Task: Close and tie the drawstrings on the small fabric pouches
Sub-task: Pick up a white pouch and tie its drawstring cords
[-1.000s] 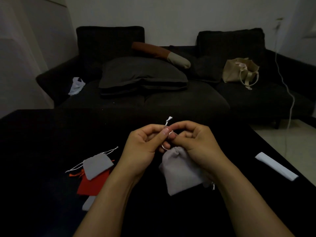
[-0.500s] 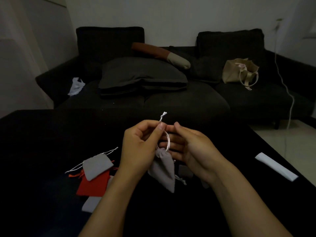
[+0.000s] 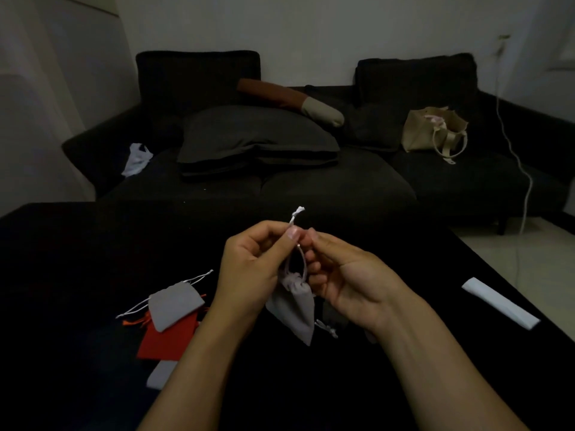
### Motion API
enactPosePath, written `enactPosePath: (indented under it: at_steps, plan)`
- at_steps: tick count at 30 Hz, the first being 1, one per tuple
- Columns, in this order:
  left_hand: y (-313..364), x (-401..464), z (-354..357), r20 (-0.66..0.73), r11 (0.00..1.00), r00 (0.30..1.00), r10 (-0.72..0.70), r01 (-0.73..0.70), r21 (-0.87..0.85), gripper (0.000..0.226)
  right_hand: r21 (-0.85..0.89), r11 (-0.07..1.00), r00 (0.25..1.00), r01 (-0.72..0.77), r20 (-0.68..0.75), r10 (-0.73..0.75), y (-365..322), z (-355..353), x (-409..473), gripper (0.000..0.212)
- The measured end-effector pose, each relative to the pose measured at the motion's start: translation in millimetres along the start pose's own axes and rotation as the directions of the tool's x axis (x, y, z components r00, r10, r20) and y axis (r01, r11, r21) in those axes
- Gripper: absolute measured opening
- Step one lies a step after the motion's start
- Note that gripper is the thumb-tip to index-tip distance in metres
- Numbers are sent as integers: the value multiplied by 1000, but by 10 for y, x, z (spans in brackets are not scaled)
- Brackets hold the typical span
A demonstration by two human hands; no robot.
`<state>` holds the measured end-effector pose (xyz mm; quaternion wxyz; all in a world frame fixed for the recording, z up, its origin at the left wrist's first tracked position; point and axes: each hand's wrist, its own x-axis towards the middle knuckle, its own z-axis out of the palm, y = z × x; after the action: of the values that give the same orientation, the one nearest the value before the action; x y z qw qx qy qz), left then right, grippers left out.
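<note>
At frame centre, a grey pouch is hung below the left hand, whose grip is pinched on its white drawstring. The cord loop is touched by the right hand, fingers curled. The pouch mouth is cinched.

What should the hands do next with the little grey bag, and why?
Probably loop the white drawstring into a knot: the small grey fabric pouch hangs cinched shut from it, the left hand pinches its top, and the right hand touches the loop.
</note>
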<state>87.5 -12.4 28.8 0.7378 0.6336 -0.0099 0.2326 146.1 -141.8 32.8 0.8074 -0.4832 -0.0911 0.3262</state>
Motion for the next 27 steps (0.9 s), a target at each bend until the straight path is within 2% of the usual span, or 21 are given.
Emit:
enactPosePath:
  at_steps: [3,5,7,9,11,14,17,19,21,23,25,27]
  plan:
    - [25,-7,46,-14,976,992,-128,124,-180,17,14,999,999,33,-35,-32,-13,-13,19,17]
    - [41,32,55,-54,904,970,-238,201,-377,17,87,994,997,64,-44,-60,-25,4,17,13]
    - [49,84,9,-113,806,948,-297,186,-563,13,177,979,995,97,-41,-91,-56,22,10,17]
    - [61,106,-54,-138,738,932,-336,169,-654,15,266,957,993,115,-30,-111,-91,9,7,20]
    - [71,108,-84,-140,722,917,-373,192,-664,21,292,949,993,120,-19,-119,-119,-38,11,21]
    - [47,122,-129,-216,765,900,-377,172,-621,23,264,953,988,150,-6,-154,-135,-94,13,21]
    - [42,133,-144,-307,826,909,-281,66,-560,23,189,949,968,251,-64,-243,-131,-106,17,21]
    - [49,134,-145,-311,875,930,-195,23,-483,23,141,944,953,297,-96,-286,-126,-102,19,22]
    - [44,135,-156,-298,939,947,-120,11,-343,25,23,946,941,324,-107,-320,-122,-90,18,22]
    - [33,139,-176,-290,983,955,-66,12,-183,30,-223,918,930,329,-95,-356,-109,-87,18,19]
    - [10,139,-195,-287,996,957,-34,10,-86,32,-515,795,924,320,-16,-383,-85,-90,-4,15]
    - [-8,130,-198,-267,999,963,-28,19,-38,30,-757,580,933,300,107,-344,-39,-104,-34,19]
